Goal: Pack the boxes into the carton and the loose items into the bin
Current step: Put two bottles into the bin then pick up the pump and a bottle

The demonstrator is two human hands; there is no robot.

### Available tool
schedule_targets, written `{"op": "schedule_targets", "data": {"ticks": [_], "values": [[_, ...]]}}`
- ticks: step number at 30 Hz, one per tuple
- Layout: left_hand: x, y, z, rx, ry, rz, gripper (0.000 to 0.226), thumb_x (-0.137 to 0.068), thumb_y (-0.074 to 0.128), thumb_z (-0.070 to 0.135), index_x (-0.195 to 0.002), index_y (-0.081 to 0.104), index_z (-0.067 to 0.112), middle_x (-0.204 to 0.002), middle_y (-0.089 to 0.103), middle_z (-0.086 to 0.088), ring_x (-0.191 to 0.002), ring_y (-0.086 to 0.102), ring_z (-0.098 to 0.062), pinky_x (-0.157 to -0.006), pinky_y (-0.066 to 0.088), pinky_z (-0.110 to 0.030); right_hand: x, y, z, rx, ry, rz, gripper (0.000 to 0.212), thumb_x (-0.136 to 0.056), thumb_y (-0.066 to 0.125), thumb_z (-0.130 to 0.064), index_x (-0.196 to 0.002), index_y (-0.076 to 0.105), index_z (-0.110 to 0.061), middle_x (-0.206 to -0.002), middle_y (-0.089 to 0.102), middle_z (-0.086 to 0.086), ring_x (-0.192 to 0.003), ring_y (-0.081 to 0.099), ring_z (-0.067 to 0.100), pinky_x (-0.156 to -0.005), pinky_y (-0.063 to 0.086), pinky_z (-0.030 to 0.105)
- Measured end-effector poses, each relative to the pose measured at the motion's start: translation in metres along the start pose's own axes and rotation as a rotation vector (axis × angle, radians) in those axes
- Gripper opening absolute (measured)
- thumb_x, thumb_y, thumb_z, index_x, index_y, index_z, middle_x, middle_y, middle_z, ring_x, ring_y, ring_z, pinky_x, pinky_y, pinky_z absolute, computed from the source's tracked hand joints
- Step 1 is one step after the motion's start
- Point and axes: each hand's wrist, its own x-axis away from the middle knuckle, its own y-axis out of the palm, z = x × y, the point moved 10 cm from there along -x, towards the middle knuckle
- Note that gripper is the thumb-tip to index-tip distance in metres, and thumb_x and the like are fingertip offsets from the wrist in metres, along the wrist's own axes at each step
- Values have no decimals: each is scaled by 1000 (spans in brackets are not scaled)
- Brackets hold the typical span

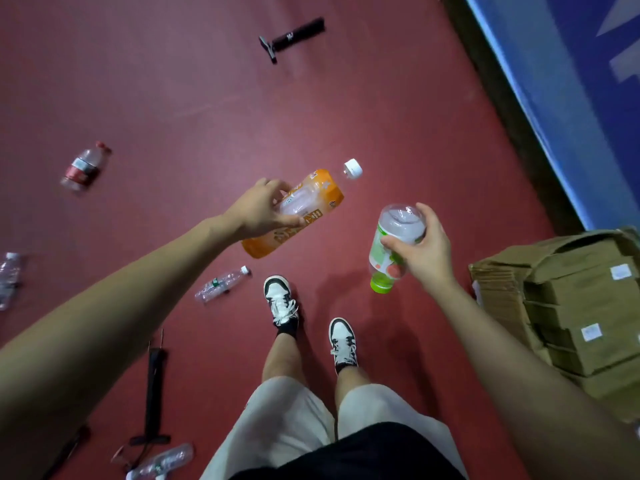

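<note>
Left hand (258, 209) gripped an orange bottle (313, 197), right hand (420, 244) a green-capped bottle (386, 261), fingers (394, 242) curled round each, above the floor's (207, 98) middle. Other bottles (221, 284) lay scattered; boxes (585, 348), seemingly unpacked, stacked at its right edge.

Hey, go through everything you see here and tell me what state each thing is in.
Orange bottle: capped, held in the air by the left hand.
Green-capped bottle: capped, held cap-down by the right hand.
Red-label bottle: capped, lying on the floor.
Small clear bottle: capped, lying by a shoe.
Black pump: lying flat on the floor.
Brown boxes: stacked at the right.
</note>
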Motion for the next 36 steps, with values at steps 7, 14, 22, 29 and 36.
{"op": "schedule_targets", "data": {"ticks": [7,14,22,29,36], "values": [[66,-7,88,-13,77,45,57,-74,77,34,-120,55,8,-111,57,-13,-100,49,-22,-76,37,-26,81,-93,-21,-64,-110,164,80,-67,84,-13,-137,45,-12,-134,52,4,-112,46,5,-81,28,-7],[132,25,141,46,148,-52,48,-80,72,37,-113,58,5,-102,63,-11,-88,60,-25,-76,49,-34,176,-140,-3,-73,-105,276,82,-66,85,-17,-137,44,-13,-133,51,8,-120,51,20,-98,35,20],[222,74,196,44,332,-219,48,-78,73,40,-110,58,7,-103,64,-9,-93,64,-26,-84,53,-42,321,-183,49,-88,31,523,83,-65,86,-20,-136,45,-11,-134,52,10,-121,50,23,-95,33,19],[287,136,291,-28,533,-307,45,-77,73,42,-106,59,11,-101,65,-7,-89,64,-23,-79,53,-38,429,-262,99,-160,137,753,79,-66,85,-19,-135,46,-14,-132,53,6,-118,52,20,-93,39,21],[351,230,373,-14,632,-452,40,-82,69,37,-107,55,10,-83,60,4,-68,59,-7,-50,45,-17,529,-334,170,-186,223,915,79,-65,85,-21,-134,46,-17,-130,54,6,-113,54,19,-87,38,20]]}}
